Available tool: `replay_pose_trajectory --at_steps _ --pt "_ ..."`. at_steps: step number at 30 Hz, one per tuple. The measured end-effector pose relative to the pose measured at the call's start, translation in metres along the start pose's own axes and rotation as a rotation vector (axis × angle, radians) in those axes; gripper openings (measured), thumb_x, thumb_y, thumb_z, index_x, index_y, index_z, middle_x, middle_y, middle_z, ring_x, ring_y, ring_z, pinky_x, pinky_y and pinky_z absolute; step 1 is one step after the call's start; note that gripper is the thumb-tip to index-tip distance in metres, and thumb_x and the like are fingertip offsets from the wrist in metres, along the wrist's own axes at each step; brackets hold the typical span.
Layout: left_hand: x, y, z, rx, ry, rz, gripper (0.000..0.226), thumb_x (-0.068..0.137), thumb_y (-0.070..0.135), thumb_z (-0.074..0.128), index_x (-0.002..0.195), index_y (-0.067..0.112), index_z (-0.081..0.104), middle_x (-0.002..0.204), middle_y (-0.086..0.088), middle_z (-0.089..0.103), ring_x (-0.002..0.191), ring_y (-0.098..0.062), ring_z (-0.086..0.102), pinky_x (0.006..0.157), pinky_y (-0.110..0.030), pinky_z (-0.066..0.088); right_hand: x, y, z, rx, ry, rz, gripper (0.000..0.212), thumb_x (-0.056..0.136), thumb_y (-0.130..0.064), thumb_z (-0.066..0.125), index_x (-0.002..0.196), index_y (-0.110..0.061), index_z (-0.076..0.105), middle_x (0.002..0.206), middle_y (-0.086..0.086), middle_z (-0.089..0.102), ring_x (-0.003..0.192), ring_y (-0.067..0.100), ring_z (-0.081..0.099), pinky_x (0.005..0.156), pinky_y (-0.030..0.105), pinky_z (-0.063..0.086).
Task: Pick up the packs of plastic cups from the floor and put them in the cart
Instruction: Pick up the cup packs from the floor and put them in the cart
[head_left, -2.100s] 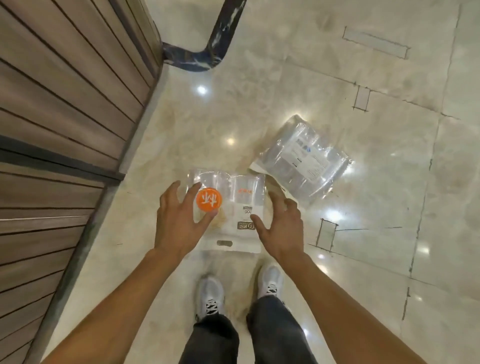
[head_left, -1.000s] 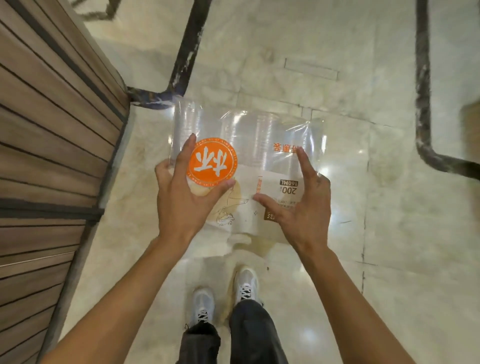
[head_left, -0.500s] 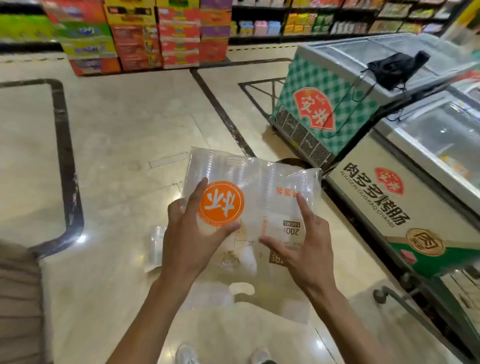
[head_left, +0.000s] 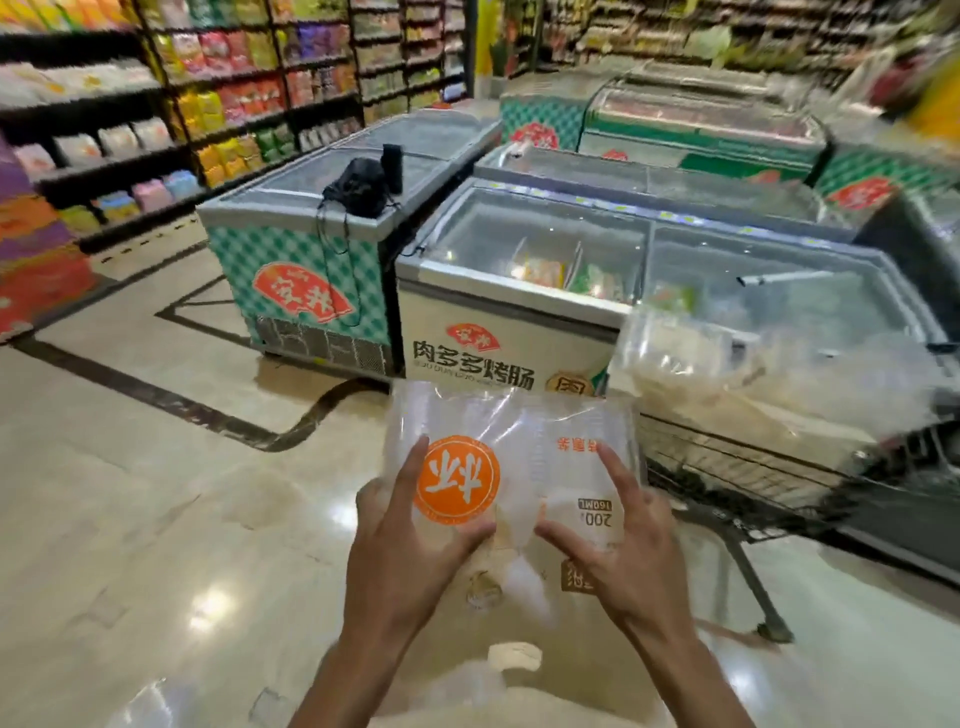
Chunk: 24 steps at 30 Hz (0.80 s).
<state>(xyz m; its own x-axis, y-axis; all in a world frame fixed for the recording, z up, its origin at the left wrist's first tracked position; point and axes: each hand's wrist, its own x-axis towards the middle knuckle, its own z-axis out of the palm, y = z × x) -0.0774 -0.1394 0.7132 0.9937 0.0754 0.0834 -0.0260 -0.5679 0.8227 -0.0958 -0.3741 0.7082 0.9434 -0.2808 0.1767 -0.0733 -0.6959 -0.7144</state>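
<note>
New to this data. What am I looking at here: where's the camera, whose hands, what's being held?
There is one picture, from a wide-angle camera on a person's head, looking forward and down. No robot is involved. The left hand and right hand together hold a clear pack of plastic cups with an orange round label. To the right stands a wire shopping cart with another clear pack already in it. Behind are glass-topped chest freezers and store shelves, over a glossy tiled floor.

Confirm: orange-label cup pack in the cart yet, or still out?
Out. The cup pack is held by both hands, left hand and right hand, over the floor, left of the cart.
</note>
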Motion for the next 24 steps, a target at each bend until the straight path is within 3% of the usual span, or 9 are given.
replay_pose_trajectory --at_steps 3,8,12,15,17,21,24 --pt "0.010 0.043 0.063 -0.018 -0.097 0.045 0.111 0.064 0.074 0.080 0.150 0.069 0.010 0.133 0.012 0.031 0.113 -0.006 0.051 0.092 -0.021 0.039 0.014 0.047 -0.052 -0.031 0.081 0.091 0.106 0.054 -0.099 0.054 0.149 -0.067 0.019 0.116 -0.002 0.045 0.101 0.019 0.054 0.086 0.037 0.053" --pt "0.032 0.095 0.149 -0.024 -0.244 0.124 0.112 0.062 0.076 0.079 0.149 0.071 0.009 0.137 0.009 0.032 0.113 -0.003 0.047 0.095 -0.019 0.036 0.031 0.109 -0.110 -0.031 0.172 0.253 0.106 0.055 -0.093 0.061 0.148 -0.070 0.013 0.117 -0.002 0.043 0.105 0.019 0.051 0.090 0.040 0.053" --pt "0.060 0.121 0.206 -0.024 -0.366 0.156 0.113 0.062 0.074 0.081 0.149 0.070 0.009 0.142 0.007 0.032 0.125 -0.009 0.050 0.100 -0.020 0.038 0.052 0.150 -0.133 -0.029 0.209 0.354 0.109 0.053 -0.092 0.062 0.147 -0.072 0.011 0.121 -0.004 0.043 0.112 0.018 0.051 0.095 0.038 0.049" --pt "0.091 0.134 0.247 -0.053 -0.429 0.164 0.115 0.061 0.066 0.088 0.151 0.066 0.015 0.140 0.009 0.034 0.114 0.000 0.045 0.091 -0.005 0.031 0.079 0.177 -0.145 0.018 0.245 0.426 0.110 0.049 -0.089 0.069 0.143 -0.076 0.014 0.125 -0.006 0.047 0.115 0.015 0.052 0.100 0.039 0.048" --pt "0.117 0.142 0.272 -0.084 -0.458 0.185 0.115 0.060 0.062 0.090 0.150 0.066 0.019 0.138 0.010 0.036 0.110 0.003 0.042 0.085 -0.002 0.030 0.103 0.195 -0.151 0.032 0.257 0.462 0.110 0.047 -0.088 0.072 0.141 -0.078 0.015 0.124 -0.008 0.047 0.115 0.013 0.053 0.103 0.041 0.048" --pt "0.171 0.157 0.320 -0.094 -0.574 0.225 0.116 0.057 0.067 0.090 0.150 0.066 0.020 0.143 0.014 0.036 0.117 0.001 0.041 0.097 -0.017 0.034 0.154 0.221 -0.176 0.031 0.236 0.534 0.102 0.056 -0.065 0.089 0.136 -0.074 0.027 0.125 -0.007 0.049 0.107 0.008 0.054 0.093 0.030 0.048" --pt "0.210 0.174 0.353 -0.143 -0.675 0.232 0.111 0.052 0.071 0.089 0.144 0.070 0.025 0.142 0.017 0.034 0.127 -0.004 0.041 0.104 -0.022 0.035 0.190 0.238 -0.204 0.047 0.251 0.591 0.095 0.056 -0.053 0.095 0.135 -0.061 0.044 0.131 -0.003 0.052 0.111 0.008 0.048 0.096 0.030 0.042"
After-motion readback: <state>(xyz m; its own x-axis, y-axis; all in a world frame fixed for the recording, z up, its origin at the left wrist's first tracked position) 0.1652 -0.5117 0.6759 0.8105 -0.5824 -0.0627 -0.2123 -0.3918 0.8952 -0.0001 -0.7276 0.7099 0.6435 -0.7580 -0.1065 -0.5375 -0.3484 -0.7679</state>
